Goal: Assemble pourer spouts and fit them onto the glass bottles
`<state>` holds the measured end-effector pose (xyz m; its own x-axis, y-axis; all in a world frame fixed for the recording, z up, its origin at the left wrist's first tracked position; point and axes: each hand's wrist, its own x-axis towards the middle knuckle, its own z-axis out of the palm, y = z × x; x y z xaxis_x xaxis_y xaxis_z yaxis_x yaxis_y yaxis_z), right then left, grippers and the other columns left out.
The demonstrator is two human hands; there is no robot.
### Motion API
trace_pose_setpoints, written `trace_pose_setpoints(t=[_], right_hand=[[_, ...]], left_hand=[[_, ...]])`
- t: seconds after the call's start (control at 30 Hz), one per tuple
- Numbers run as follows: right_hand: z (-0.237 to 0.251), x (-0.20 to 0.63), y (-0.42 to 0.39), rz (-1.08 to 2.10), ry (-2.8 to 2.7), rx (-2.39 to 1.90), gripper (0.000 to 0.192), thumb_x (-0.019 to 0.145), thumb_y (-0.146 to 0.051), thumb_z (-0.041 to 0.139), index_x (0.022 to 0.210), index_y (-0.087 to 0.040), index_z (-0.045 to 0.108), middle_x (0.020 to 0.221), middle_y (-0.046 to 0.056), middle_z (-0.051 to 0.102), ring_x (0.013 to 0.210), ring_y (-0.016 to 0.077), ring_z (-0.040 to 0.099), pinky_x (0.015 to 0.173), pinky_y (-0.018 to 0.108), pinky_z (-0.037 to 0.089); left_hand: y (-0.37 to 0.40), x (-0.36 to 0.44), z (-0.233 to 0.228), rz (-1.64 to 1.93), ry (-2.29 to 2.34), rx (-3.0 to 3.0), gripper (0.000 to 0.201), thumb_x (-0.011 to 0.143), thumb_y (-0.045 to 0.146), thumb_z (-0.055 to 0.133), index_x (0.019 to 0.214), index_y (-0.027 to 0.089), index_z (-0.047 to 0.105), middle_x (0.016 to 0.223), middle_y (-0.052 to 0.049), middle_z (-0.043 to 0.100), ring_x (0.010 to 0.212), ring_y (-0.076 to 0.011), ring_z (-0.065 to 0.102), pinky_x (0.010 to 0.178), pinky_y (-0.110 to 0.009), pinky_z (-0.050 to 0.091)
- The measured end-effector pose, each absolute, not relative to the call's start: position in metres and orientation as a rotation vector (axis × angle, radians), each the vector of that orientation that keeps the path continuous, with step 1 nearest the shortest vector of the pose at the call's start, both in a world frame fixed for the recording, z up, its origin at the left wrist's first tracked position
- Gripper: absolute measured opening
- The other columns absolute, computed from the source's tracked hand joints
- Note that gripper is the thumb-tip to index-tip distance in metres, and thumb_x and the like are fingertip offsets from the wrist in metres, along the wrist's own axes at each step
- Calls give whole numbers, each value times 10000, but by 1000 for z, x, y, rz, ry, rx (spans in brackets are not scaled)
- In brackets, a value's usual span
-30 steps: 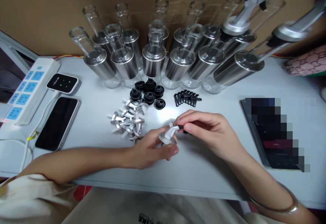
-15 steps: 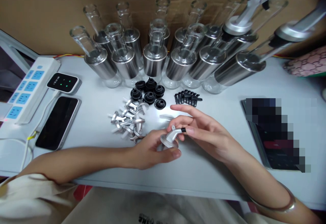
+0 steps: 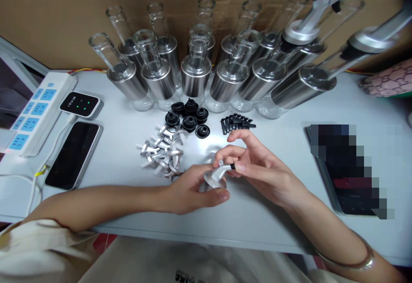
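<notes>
My left hand point(image 3: 196, 190) is closed round the flanged base of a silver bottle pourer spout point(image 3: 219, 174). At the tip of that spout, my right hand point(image 3: 260, 167) pinches a small black cap point(image 3: 233, 166) between thumb and fingers, its index finger raised and bent. The cap sits at the spout's end, mostly hidden by the fingers. Left of my hands lies a heap of similar silver pourer spouts point(image 3: 175, 156). Behind it are several black rubber stoppers point(image 3: 189, 123). A row of small black caps point(image 3: 236, 123) lies beyond my right hand.
Two rows of glass bottles with steel sleeves point(image 3: 197, 77) stand along the back; pourers point(image 3: 301, 31) top the right ones. A power strip point(image 3: 40, 111), a WiFi device point(image 3: 80, 104) and a phone point(image 3: 74, 156) lie left. A dark, partly pixelated flat object point(image 3: 344, 175) lies right.
My right index finger has curled in slightly, away from the row of black caps. The spout and both hands have shifted only a little to the right.
</notes>
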<state>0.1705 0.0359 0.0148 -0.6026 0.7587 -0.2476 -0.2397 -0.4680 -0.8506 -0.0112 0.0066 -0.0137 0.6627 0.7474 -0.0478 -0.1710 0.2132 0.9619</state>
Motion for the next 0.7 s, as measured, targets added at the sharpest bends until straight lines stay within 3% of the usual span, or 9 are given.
trace_pose_setpoints(t=[0.13,0.27,0.43,0.7], right_hand=[[12,171,35,2006,-1204,-853,270,856,-365,663,1095,-276,573,942,13,692,757,139,647,709,283,514],[13,168,35,1869,-1413,-973,185,819,-367,701,953,-239,691,1021,58,689,882,193,676,745,316,548],[14,164,38,1708,-1404,-1080,203,876,-425,613,930,-244,686,1229,69,642,1156,243,591,927,386,506],[20,149,56,1917,-974,-918,174,905,-388,569,884,-221,616,1334,37,554,1040,179,635,801,293,528]], left_hand=[[7,-10,-14,714,582,1190,275,875,390,578,740,170,484,669,25,494,611,-98,437,585,-252,363],[7,-9,-16,694,601,1189,311,866,426,593,737,171,469,664,30,479,606,-97,426,574,-251,353],[6,-10,-12,591,649,1160,246,863,395,578,860,181,456,718,26,481,634,-105,470,597,-253,398],[5,-9,-2,516,697,1380,87,875,222,503,815,178,456,744,15,481,661,-113,437,588,-247,361]])
